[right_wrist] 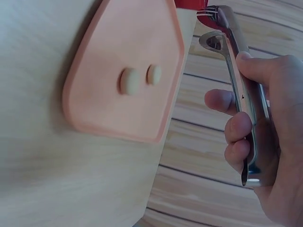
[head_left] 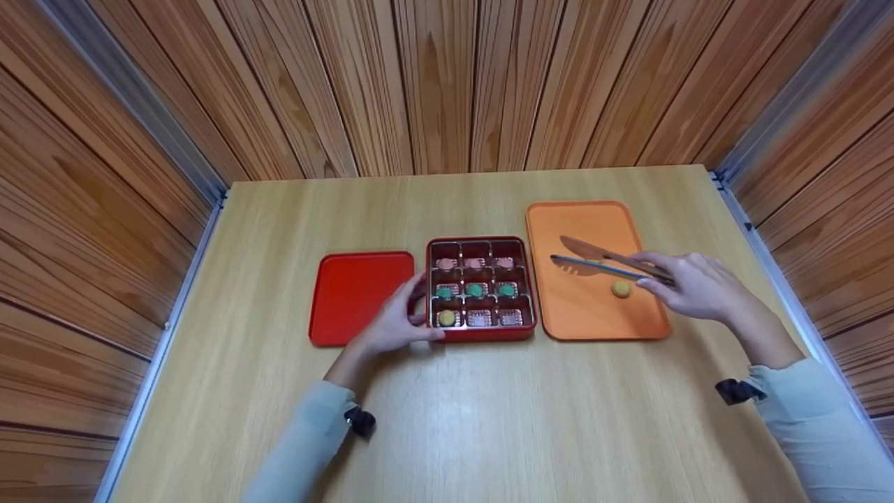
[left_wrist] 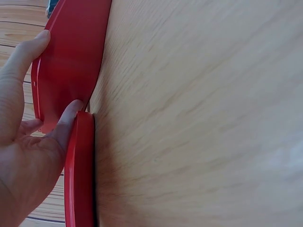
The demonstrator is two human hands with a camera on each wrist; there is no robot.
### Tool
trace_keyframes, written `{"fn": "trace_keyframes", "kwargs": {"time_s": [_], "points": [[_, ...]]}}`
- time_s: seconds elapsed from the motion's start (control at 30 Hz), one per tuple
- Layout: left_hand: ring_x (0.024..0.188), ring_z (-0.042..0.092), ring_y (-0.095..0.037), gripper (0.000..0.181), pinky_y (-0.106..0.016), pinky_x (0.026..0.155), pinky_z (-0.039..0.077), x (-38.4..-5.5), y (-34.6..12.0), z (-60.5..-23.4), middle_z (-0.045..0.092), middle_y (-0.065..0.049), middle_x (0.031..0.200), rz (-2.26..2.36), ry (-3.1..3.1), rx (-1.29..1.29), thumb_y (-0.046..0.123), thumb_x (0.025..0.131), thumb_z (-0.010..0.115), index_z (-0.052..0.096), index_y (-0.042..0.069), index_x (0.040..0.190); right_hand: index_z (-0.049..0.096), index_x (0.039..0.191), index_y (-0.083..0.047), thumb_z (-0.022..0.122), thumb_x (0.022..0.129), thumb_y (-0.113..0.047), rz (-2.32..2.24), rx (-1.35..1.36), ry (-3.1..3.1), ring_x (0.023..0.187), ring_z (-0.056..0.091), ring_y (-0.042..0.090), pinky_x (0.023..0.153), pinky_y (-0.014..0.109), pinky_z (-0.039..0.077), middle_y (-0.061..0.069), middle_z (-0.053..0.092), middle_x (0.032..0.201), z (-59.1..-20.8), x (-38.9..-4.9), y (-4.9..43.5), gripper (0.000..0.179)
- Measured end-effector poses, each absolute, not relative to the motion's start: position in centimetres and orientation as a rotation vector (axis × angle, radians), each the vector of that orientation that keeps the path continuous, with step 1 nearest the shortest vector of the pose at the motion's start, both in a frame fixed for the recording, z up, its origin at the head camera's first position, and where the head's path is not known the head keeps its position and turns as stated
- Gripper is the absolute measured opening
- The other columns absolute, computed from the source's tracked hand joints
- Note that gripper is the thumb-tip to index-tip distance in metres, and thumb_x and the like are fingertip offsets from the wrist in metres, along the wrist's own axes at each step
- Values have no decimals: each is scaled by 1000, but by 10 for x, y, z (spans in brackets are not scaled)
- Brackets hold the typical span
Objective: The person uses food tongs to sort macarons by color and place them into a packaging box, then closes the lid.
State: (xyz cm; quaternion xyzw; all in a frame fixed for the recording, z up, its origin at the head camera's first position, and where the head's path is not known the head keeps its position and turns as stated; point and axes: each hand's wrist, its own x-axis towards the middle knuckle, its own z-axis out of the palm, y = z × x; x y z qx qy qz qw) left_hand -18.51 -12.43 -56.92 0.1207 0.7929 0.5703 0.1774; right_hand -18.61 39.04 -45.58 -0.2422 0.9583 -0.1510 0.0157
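Note:
My left hand [head_left: 394, 321] grips the near left corner of a red divided box [head_left: 489, 335], thumb along its front wall and fingers at its left side. Pink pieces [head_left: 475, 263] sit in the back row, green pieces [head_left: 476, 289] in the middle row, and a yellow ball [head_left: 446, 318] in the front left compartment; the other two front compartments show only clear liner. My right hand [head_left: 698, 283] holds metal tongs [right_wrist: 255, 123], their tips spread apart above an orange tray [head_left: 601, 318]. Two yellowish balls [right_wrist: 129, 81] lie on that tray; in the head view one ball [head_left: 621, 288] shows.
A flat red lid [head_left: 360, 297] lies left of the box, close beside it. The wooden table [head_left: 461, 426] is walled by wood-patterned panels [head_left: 433, 91] at the back and both sides. The orange tray stands right against the box's right side.

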Motion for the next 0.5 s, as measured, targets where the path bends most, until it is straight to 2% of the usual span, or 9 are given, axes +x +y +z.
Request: {"fn": "trace_keyframes", "kwargs": {"time_s": [0.1, 0.3, 0.5], "points": [[168, 39, -38, 121, -58, 132, 49, -185, -124, -569, 38, -18, 181, 1615, 2245, 349, 23, 89, 98, 21, 13, 181, 71, 146, -8, 75, 109, -23, -469, -726, 2988, 48, 33, 0, 46, 21, 28, -7, 59, 71, -456, -186, 398, 41], [167, 40, -39, 119, -63, 138, 39, -186, -124, -570, 41, -19, 179, 1604, 2271, 368, 26, 90, 96, 22, 11, 181, 71, 146, -10, 75, 109, -27, -414, -666, 3052, 51, 34, 5, 47, 25, 26, -6, 51, 67, -460, -191, 406, 41], [167, 39, -39, 118, -60, 135, 44, -186, -123, -570, 40, -18, 180, 1598, 2273, 354, 25, 91, 95, 21, 13, 181, 67, 151, -10, 73, 111, -30, -409, -575, 3007, 49, 32, 7, 47, 25, 27, -6, 46, 66, -463, -200, 413, 45]]}}
